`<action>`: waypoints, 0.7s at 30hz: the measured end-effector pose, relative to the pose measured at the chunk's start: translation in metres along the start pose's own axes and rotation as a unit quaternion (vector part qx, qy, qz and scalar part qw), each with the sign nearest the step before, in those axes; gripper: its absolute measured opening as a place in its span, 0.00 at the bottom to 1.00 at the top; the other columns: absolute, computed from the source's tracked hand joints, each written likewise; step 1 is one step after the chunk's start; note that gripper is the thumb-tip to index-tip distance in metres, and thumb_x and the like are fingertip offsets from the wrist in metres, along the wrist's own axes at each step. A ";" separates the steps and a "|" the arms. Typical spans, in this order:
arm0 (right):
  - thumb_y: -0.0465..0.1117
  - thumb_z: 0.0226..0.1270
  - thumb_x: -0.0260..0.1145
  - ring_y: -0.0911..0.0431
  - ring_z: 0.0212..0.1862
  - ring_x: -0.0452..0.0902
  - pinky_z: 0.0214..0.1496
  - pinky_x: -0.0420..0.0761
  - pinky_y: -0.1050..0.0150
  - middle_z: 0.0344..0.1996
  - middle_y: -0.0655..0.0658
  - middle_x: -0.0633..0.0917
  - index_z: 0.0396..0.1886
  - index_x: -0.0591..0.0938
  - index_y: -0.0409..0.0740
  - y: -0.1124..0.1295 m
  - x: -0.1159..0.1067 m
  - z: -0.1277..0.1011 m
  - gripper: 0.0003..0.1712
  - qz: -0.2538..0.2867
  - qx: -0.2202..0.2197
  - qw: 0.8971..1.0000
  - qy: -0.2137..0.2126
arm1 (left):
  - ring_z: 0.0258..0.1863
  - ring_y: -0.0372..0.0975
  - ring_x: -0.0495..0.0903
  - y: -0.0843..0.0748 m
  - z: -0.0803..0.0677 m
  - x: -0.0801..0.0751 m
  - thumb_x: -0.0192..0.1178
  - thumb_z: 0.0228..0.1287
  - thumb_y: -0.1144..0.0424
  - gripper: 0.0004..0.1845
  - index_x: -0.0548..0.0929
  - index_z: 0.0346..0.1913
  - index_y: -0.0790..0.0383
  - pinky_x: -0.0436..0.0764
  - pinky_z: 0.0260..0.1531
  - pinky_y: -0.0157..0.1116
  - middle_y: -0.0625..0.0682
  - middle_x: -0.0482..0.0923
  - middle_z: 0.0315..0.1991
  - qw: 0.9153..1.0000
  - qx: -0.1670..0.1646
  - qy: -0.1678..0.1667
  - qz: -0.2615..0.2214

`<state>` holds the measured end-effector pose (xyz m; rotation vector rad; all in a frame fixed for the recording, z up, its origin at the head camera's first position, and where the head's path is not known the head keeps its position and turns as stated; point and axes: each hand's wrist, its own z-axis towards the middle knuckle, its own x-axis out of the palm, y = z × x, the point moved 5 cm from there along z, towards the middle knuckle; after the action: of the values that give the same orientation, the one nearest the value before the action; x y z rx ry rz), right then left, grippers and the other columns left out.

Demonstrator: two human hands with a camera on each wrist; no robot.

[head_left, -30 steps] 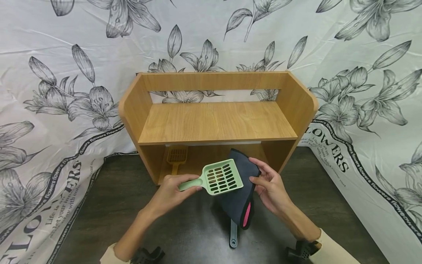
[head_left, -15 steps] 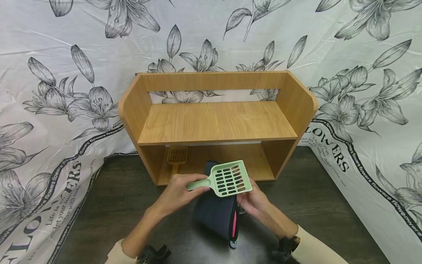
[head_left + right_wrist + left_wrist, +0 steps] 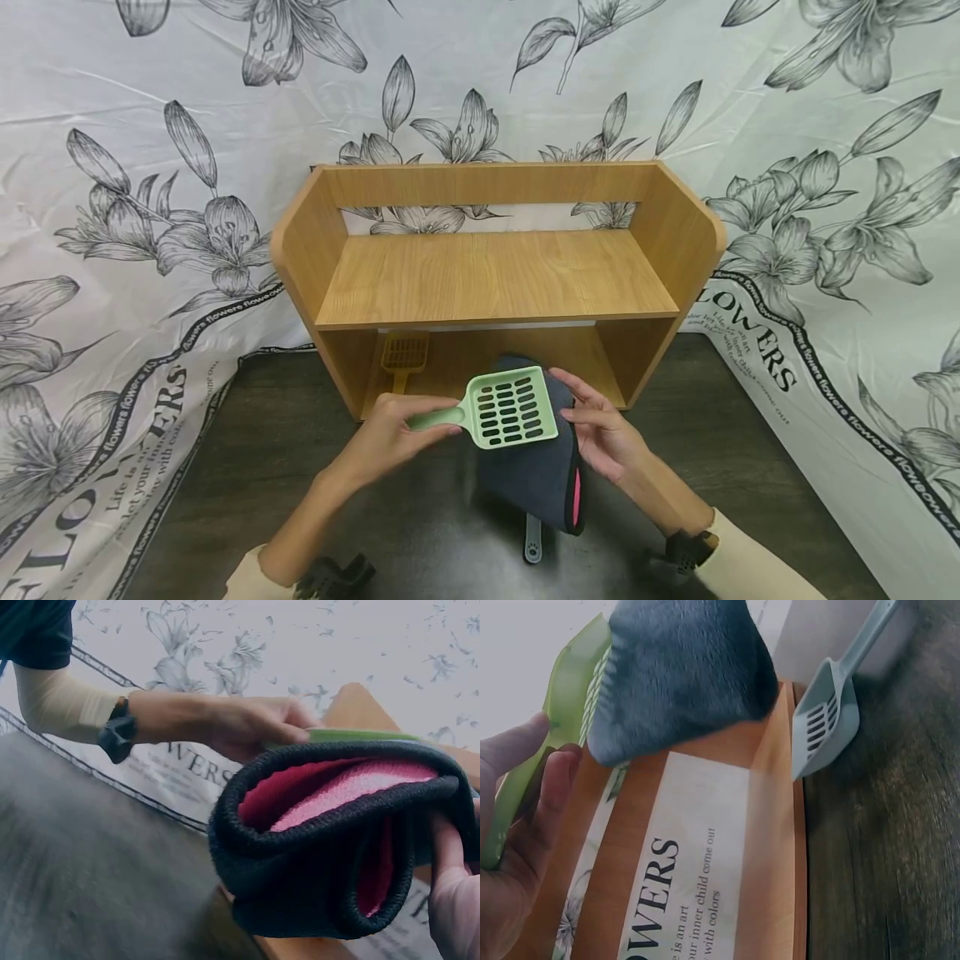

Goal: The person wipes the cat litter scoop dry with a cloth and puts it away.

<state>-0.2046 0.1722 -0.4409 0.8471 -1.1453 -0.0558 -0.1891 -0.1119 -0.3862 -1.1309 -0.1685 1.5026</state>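
Observation:
My left hand (image 3: 397,432) grips the handle of a light green slotted litter scoop (image 3: 516,408), its flat head raised over the table. Behind the scoop's head is a folded dark navy cloth (image 3: 528,487), which my right hand (image 3: 613,446) holds by its right edge. Its pink lining shows in the folds in the right wrist view. From the left wrist view, the cloth (image 3: 682,675) lies right against the slotted face of the green scoop (image 3: 574,682). A grey slotted scoop (image 3: 825,724) lies on the table beneath, mostly hidden by the cloth in the head view.
A two-level wooden shelf (image 3: 495,279) stands at the back of the dark table (image 3: 262,467). On its lower level, at the left, rests a yellow slotted scoop (image 3: 405,354). Floral printed fabric (image 3: 135,333) hangs behind and along both sides.
My right hand slid the cloth left behind the scoop, then back to the right. The green scoop shifted slightly right and returned left, still in my left hand.

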 end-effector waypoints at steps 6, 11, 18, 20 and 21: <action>0.15 0.76 0.34 0.52 0.66 0.79 0.65 0.81 0.59 0.66 0.44 0.77 0.75 0.74 0.43 0.028 0.004 -0.009 0.39 -0.003 -0.009 0.999 0.037 | 0.35 0.33 0.86 0.004 -0.002 -0.003 0.77 0.59 0.72 0.16 0.91 0.51 0.67 0.84 0.31 0.34 0.56 0.92 0.44 1.000 -0.001 0.008 -0.002; 0.16 0.77 0.34 0.52 0.64 0.80 0.64 0.82 0.58 0.65 0.45 0.77 0.76 0.74 0.44 0.040 0.002 -0.010 0.39 -0.001 -0.021 0.999 0.042 | 0.30 0.32 0.83 0.008 -0.004 -0.003 0.77 0.60 0.72 0.16 0.91 0.51 0.66 0.82 0.28 0.32 0.55 0.92 0.43 1.000 -0.017 0.014 -0.014; 0.16 0.77 0.36 0.52 0.65 0.81 0.63 0.82 0.59 0.66 0.43 0.79 0.73 0.76 0.43 0.013 -0.012 -0.004 0.38 -0.003 -0.021 1.000 0.006 | 0.24 0.32 0.83 0.006 -0.002 0.002 0.75 0.62 0.73 0.15 0.90 0.52 0.68 0.82 0.23 0.30 0.57 0.92 0.41 0.998 -0.004 0.007 -0.055; 0.15 0.75 0.37 0.51 0.65 0.81 0.63 0.82 0.58 0.66 0.42 0.81 0.72 0.77 0.43 -0.002 -0.013 0.001 0.38 0.000 -0.019 1.000 0.010 | 0.25 0.30 0.82 0.004 0.001 0.005 0.75 0.62 0.73 0.15 0.90 0.52 0.68 0.82 0.24 0.29 0.57 0.92 0.42 0.998 0.003 0.007 -0.057; 0.15 0.75 0.38 0.51 0.65 0.81 0.63 0.82 0.58 0.66 0.41 0.82 0.72 0.77 0.42 -0.009 -0.013 0.003 0.37 0.002 -0.020 1.000 0.017 | 0.25 0.30 0.82 0.003 0.002 0.006 0.75 0.62 0.73 0.15 0.90 0.52 0.68 0.82 0.25 0.29 0.57 0.92 0.42 0.998 0.006 0.008 -0.056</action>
<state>-0.2098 0.1696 -0.4556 0.8074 -1.1102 -0.0614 -0.1918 -0.1066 -0.3907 -1.1060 -0.2077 1.3930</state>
